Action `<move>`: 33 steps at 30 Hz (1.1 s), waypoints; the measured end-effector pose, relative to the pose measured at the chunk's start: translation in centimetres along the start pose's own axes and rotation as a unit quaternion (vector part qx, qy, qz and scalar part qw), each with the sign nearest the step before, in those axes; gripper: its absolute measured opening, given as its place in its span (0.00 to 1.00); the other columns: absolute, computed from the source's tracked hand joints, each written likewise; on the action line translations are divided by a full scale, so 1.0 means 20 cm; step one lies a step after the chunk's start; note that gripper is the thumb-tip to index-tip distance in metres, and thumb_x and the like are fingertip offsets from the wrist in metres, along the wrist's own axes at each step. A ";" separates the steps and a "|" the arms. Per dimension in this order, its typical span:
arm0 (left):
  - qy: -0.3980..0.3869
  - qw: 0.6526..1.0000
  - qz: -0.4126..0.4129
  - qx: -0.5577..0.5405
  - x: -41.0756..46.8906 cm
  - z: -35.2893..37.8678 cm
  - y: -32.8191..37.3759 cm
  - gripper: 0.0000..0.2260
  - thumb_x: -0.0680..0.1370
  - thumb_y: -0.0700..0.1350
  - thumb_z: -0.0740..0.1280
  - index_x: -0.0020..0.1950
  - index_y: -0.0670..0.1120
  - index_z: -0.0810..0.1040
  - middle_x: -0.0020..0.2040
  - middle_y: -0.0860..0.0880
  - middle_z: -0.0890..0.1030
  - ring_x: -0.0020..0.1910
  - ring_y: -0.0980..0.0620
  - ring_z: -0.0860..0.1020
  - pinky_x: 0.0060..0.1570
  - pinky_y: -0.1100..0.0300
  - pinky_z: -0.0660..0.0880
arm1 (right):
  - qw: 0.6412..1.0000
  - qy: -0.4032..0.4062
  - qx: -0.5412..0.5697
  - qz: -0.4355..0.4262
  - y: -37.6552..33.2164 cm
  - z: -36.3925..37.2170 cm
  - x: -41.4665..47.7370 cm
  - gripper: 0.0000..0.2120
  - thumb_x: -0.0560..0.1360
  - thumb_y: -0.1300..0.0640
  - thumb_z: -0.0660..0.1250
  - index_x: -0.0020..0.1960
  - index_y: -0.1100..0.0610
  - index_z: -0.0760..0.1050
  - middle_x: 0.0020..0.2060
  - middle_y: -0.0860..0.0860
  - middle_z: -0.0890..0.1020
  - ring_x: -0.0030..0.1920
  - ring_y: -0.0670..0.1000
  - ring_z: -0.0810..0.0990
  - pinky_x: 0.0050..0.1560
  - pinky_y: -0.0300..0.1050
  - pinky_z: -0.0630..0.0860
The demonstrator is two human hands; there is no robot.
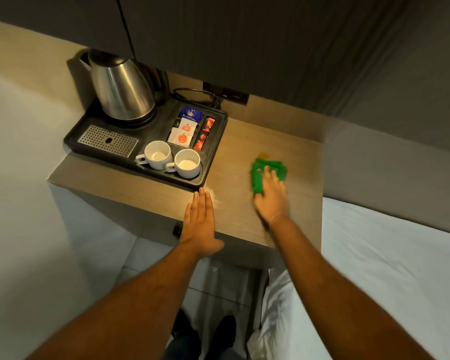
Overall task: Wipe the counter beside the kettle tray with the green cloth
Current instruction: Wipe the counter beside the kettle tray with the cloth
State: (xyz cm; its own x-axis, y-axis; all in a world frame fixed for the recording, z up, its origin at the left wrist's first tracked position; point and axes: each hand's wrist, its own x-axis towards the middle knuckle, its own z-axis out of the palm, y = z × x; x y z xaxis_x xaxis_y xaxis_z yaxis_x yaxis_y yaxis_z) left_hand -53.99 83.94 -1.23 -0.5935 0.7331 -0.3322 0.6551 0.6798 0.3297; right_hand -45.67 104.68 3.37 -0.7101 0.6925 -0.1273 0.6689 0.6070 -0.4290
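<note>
Strokes should overlap as the flat right hand [272, 197] presses crumpled green cloth [259, 175] on the wooden bench [244, 141], left hand [199, 224] flat, empty.

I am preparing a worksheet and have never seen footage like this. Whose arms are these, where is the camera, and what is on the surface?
There is no machine here. A person wears a wide-angle camera on the head, so you look down along their own two arms. The left hand lies flat on the wooden counter, near its front edge. The right hand, blurred, presses a green cloth onto the counter, to the right of a black tray. The tray holds a steel kettle, two white cups and some sachets. A white bed lies at the right.
</note>
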 end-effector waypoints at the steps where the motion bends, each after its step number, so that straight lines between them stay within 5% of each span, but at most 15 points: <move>1: 0.007 1.000 0.001 -0.010 -0.01 0.00 0.00 0.66 0.70 0.58 0.77 0.83 0.41 0.27 0.85 0.40 0.27 0.85 0.40 0.30 0.82 0.46 0.33 | 0.999 -0.018 0.006 -0.046 -0.07 0.08 -0.12 0.38 0.77 0.62 0.64 0.84 0.51 0.54 0.84 0.51 0.55 0.85 0.56 0.51 0.83 0.59 0.52; 5: 0.031 0.999 -0.005 -0.023 -0.04 -0.01 -0.03 0.57 0.77 0.54 0.71 0.84 0.41 0.28 0.85 0.41 0.29 0.86 0.44 0.32 0.85 0.47 0.36 | 0.990 -0.066 0.023 -0.122 -0.23 0.34 -0.58 0.41 0.72 0.60 0.62 0.84 0.48 0.56 0.84 0.48 0.54 0.85 0.51 0.48 0.84 0.56 0.47; 11: 0.071 0.995 -0.048 -0.041 -0.06 0.00 -0.04 0.46 0.84 0.52 0.64 0.84 0.41 0.30 0.84 0.42 0.27 0.85 0.44 0.31 0.86 0.46 0.37 | 0.996 -0.057 0.012 -0.066 -0.38 0.38 -0.47 0.41 0.73 0.59 0.62 0.84 0.48 0.54 0.85 0.48 0.53 0.85 0.50 0.46 0.84 0.56 0.48; 19: 0.039 0.997 -0.064 0.024 -0.05 -0.01 -0.02 0.62 0.74 0.56 0.77 0.84 0.41 0.29 0.85 0.39 0.30 0.86 0.40 0.33 0.84 0.43 0.38 | 0.999 -0.019 -0.029 0.006 -0.48 0.14 0.24 0.37 0.79 0.57 0.62 0.85 0.52 0.51 0.85 0.52 0.49 0.85 0.55 0.47 0.84 0.56 0.49; 25: 0.020 0.998 -0.063 0.021 -0.04 -0.01 -0.04 0.63 0.73 0.56 0.77 0.83 0.42 0.28 0.84 0.40 0.27 0.85 0.40 0.30 0.83 0.44 0.36 | 0.998 -0.006 -0.036 0.044 -0.09 -0.14 0.67 0.34 0.81 0.59 0.60 0.85 0.56 0.53 0.85 0.55 0.53 0.84 0.57 0.54 0.82 0.53 0.53; 29: 0.000 0.997 -0.070 0.034 -0.04 -0.03 -0.03 0.65 0.73 0.59 0.78 0.83 0.41 0.27 0.84 0.40 0.26 0.84 0.40 0.30 0.83 0.43 0.35 | 0.994 0.027 -0.013 0.104 0.30 -0.27 0.53 0.34 0.79 0.65 0.61 0.84 0.62 0.54 0.83 0.60 0.57 0.82 0.62 0.58 0.82 0.56 0.55; 33: 0.003 0.998 -0.068 0.017 -0.04 -0.04 -0.02 0.66 0.72 0.58 0.80 0.83 0.42 0.27 0.84 0.40 0.26 0.84 0.40 0.29 0.82 0.43 0.34 | 0.997 0.041 -0.038 0.061 0.35 -0.10 0.02 0.37 0.76 0.65 0.65 0.83 0.60 0.56 0.83 0.60 0.60 0.82 0.63 0.59 0.83 0.58 0.54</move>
State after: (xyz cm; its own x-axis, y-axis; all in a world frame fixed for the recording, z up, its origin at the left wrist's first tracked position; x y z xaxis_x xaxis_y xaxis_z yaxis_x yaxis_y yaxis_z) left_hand -54.14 83.04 -0.31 -0.6815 0.6339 -0.3658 0.5833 0.7723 0.2516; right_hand -40.88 109.97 2.09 -0.6048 0.7902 -0.0988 0.7657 0.5430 -0.3448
